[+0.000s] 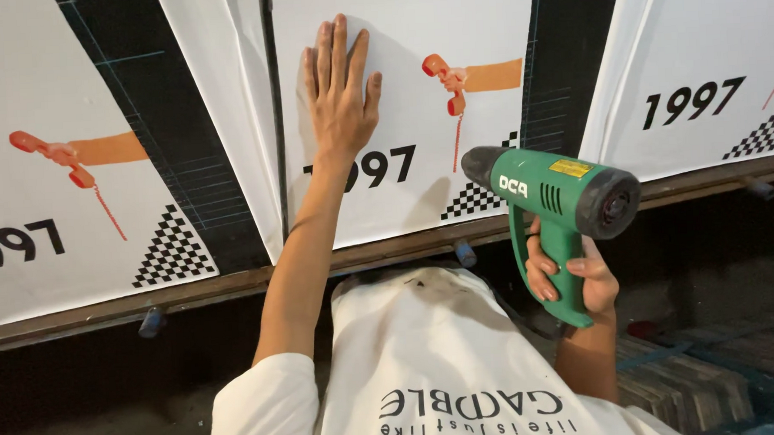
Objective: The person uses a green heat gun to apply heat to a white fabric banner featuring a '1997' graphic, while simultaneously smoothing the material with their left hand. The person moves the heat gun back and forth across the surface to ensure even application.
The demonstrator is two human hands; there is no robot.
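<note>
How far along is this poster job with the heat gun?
Done: three white printed sheets already hang on the dark wall. In hand: the left hand presses flat on the middle white printed sheet, while the right hand grips the green plastic heat gun, nozzle toward it. Left: that sheet's left edge looks loose and wrinkled.

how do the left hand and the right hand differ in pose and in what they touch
The left hand lies flat and open, fingers stretched upward, while the right hand is curled in a closed grip. The left hand presses on the white poster; the right hand holds the handle of the green heat gun. The left hand is raised high on a stretched arm; the right hand sits lower, near the body. Both are bare.
</note>
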